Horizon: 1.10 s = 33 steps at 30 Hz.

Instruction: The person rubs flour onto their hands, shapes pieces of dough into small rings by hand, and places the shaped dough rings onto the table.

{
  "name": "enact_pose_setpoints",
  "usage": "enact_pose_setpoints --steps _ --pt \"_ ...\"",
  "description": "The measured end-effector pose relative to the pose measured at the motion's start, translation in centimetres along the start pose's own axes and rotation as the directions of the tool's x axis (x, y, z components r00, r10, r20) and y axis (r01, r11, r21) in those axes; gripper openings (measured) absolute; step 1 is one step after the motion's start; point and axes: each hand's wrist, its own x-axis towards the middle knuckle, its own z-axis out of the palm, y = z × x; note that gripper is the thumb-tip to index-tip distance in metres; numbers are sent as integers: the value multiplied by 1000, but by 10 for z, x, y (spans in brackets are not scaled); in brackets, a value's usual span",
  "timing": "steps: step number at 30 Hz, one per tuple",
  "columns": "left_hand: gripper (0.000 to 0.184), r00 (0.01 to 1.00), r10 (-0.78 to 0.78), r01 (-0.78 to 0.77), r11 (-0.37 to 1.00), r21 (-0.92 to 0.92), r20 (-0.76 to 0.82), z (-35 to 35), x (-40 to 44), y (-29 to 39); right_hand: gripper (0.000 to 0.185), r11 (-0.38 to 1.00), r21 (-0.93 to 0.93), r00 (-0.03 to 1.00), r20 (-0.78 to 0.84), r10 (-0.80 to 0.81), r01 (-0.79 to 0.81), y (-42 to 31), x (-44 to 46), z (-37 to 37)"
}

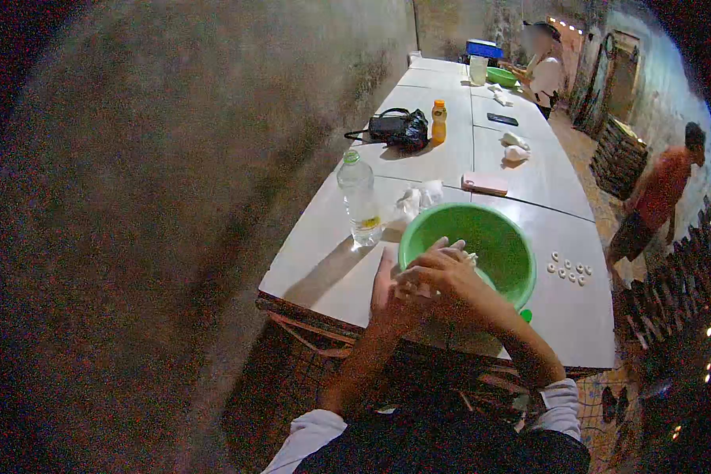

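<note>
My left hand (387,294) and my right hand (449,271) come together at the near edge of a green bowl (521,249). The right fingers lie across the left palm, curled over it. Whatever is between the palms is mostly hidden; pale bits show there, too small to name. A whitish lump (471,258) shows in the bowl just beyond my right hand. To the right of the bowl, several small white rings (569,268) lie in loose rows on the white table (324,272).
A clear bottle (359,201) stands left of the bowl, near crumpled white plastic (419,200). Farther along are a pink case (484,184), black bag (399,129), orange bottle (438,125) and phone (502,119). One person (545,75) stands at the far end; another (662,186) is at right.
</note>
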Motion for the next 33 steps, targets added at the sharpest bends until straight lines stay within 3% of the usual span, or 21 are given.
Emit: enact_pose_setpoints --steps 4,6,7,9,13,15,16,18,20,22,23,24,25,26,27,28,29,30,31,32,33 --pt "84 999 3 -4 1000 22 33 -4 0 -3 29 985 -171 998 -56 -39 29 14 -8 37" --pt "83 992 -23 29 999 -46 121 -16 3 2 28 950 296 994 9 -112 105 15 -8 22" --pt "83 992 -22 28 999 -47 121 -15 2 2 28 950 295 994 10 -113 105 19 -11 23" --pt "82 998 -25 26 999 -21 55 -8 -1 3 37 952 56 953 -62 -297 301 30 -17 27" --pt "81 995 -20 19 1000 12 98 -21 4 4 41 954 -125 947 -142 -288 272 28 -21 23" --pt "79 999 49 -49 979 199 6 -33 9 3 34 984 176 991 -130 33 -10 25 -17 17" --pt "79 999 44 -45 979 199 8 -35 10 2 34 985 173 990 -134 36 -12 24 -15 14" --pt "76 997 62 -72 943 324 41 -37 9 1 41 879 425 974 21 227 -215 21 -12 5" --pt "71 988 155 -144 941 305 -11 -62 12 -6 44 882 402 966 23 259 -246 15 -6 1" --pt "83 984 146 -174 717 675 98 -84 41 -25 47 987 -127 968 -241 67 -99 17 -1 18" --pt "89 981 122 -193 548 814 150 -88 48 -31 50 940 -226 954 100 283 -255 26 -3 46" --pt "89 981 115 -192 550 813 153 -88 46 -32 58 946 -298 972 -224 64 -130 16 -5 68" --pt "90 955 84 -220 844 490 284 -88 43 -31 60 944 -301 984 -156 89 -133 -1 -5 69" --pt "90 906 104 -152 985 84 410 -86 42 -29 63 943 -304 989 -90 113 -135 -13 -2 66" --pt "92 978 73 -108 979 171 195 -75 40 -32 63 940 -310 989 -96 116 -141 -13 5 66" --pt "92 979 63 -97 981 171 194 -81 37 -35 62 959 -216 983 -22 183 -183 -11 10 67" --pt "90 983 -14 43 986 -160 181 -90 34 -40 62 965 -124 969 57 241 -233 -6 13 66" --pt "89 977 -93 175 866 -469 193 -98 34 -41 62 962 -127 967 48 251 -243 3 15 61" --pt "74 883 -94 148 986 -82 459 -94 37 -36 62 947 -139 947 99 305 -290 14 17 54" --pt "74 881 -106 158 984 -77 461 -90 31 -27 62 930 -150 922 151 356 -334 22 14 51" --pt "72 934 -71 226 876 -426 349 -68 19 -17 62 937 -166 924 180 337 -309 29 8 49"
